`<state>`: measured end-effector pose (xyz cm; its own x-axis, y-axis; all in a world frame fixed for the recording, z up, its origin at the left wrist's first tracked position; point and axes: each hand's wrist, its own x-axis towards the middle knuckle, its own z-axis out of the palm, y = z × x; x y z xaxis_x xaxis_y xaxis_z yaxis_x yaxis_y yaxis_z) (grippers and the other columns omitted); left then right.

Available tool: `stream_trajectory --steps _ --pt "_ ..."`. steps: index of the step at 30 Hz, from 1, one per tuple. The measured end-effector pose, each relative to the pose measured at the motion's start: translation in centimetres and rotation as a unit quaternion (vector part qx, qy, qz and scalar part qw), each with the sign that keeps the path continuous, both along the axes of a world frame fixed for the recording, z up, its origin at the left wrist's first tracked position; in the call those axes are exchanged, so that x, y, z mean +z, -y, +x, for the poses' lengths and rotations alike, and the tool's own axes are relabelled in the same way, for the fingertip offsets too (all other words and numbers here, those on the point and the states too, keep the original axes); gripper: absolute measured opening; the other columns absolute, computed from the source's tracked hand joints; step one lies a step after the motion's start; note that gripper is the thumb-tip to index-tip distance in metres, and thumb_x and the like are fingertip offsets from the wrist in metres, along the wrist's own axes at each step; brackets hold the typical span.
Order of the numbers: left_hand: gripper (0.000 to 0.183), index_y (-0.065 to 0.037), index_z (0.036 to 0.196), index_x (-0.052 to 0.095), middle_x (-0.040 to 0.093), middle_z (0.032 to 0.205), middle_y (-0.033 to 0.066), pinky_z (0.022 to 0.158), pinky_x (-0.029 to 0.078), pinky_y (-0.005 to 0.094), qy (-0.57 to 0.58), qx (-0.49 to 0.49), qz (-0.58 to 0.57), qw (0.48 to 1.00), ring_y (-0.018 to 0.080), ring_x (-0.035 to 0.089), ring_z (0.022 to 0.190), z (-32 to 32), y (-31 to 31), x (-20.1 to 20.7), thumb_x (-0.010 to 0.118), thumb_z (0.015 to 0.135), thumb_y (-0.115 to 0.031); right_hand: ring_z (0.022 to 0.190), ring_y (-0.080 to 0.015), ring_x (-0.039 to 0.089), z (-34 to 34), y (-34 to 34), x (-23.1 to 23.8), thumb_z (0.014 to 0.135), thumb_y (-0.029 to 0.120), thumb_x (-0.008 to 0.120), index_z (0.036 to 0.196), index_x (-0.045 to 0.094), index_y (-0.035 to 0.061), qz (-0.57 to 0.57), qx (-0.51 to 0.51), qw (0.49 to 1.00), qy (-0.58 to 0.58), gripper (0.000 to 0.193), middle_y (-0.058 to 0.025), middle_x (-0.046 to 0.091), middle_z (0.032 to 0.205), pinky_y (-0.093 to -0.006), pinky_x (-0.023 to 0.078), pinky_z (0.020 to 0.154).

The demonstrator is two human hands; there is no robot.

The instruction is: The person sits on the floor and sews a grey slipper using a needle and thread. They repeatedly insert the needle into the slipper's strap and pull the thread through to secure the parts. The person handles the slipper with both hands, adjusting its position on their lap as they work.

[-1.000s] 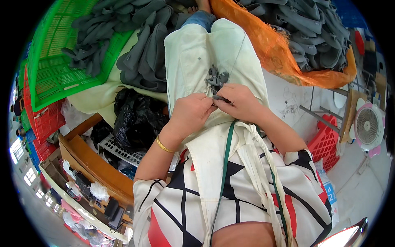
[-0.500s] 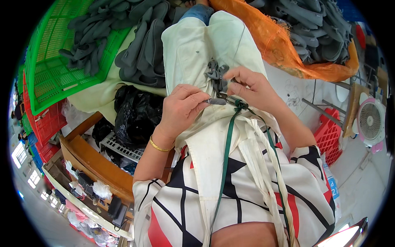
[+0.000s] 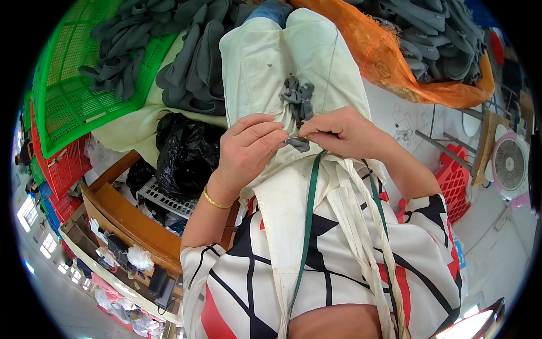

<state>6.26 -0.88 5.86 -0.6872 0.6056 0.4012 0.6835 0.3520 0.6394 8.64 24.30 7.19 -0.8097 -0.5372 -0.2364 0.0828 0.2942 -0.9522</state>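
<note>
Over my lap, my left hand (image 3: 252,146) is closed in a pinch on a small grey piece (image 3: 299,145) that pokes out past its fingertips. My right hand (image 3: 344,133) is closed too, its thumb and forefinger meeting at the same piece. A thin, metallic-looking bit (image 3: 294,138) shows between the two hands; the right fingers hide most of what they grip. A dark green cord (image 3: 312,198) runs up my front and goes under the right hand. Just beyond the hands, several small grey scraps (image 3: 299,97) lie on the pale apron (image 3: 254,62) covering my legs.
Left of my legs are stacked grey foam slipper-like pieces (image 3: 197,73), a green plastic basket (image 3: 62,113) with more of them, and a black plastic bag (image 3: 186,152). A wooden drawer (image 3: 130,214) stands lower left. Right are an orange sack (image 3: 389,68), red crate (image 3: 451,181) and fan (image 3: 510,161).
My right hand has moved down and left, from apart to meeting the left fingertips at the small grey piece. The knot in the green cord is now hidden. The left hand has barely shifted.
</note>
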Motion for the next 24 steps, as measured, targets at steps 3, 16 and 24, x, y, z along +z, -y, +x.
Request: stream_trajectory --steps 3,16,24 --pt "0.027 -0.008 0.094 0.073 0.071 0.095 0.0045 0.077 0.058 0.0342 0.001 0.001 0.0 1.0 0.0274 0.068 0.093 0.0 0.0 0.1 0.081 0.068 -0.004 0.074 -0.0182 0.065 0.0 -0.1 -0.1 0.092 0.001 0.064 0.107 0.07 0.0035 0.0 0.006 1.0 -0.002 0.017 -0.0082 0.071 0.088 -0.0286 0.052 0.069" --pt "0.024 -0.007 0.094 0.072 0.066 0.086 0.0059 0.07 0.053 0.0336 0.148 -0.05 0.049 0.986 0.0263 0.064 0.083 1.0 0.0 -0.4 0.08 0.071 -0.003 0.077 -0.0208 0.067 0.3 0.3 -1.2 0.093 0.004 0.064 0.106 0.07 0.0057 -0.043 0.034 0.998 0.042 0.014 -0.0082 0.073 0.09 -0.0301 0.052 0.073" --pt "0.024 -0.007 0.093 0.071 0.064 0.083 0.0059 0.069 0.05 0.0333 0.21 -0.042 0.073 0.974 0.0258 0.06 0.079 1.9 -0.3 -0.9 0.079 0.071 -0.001 0.072 -0.0105 0.063 1.1 0.9 -1.4 0.096 0.01 0.064 0.102 0.067 0.0038 -0.048 0.024 0.989 0.137 0.009 -0.0032 0.068 0.08 -0.0262 0.052 0.068"
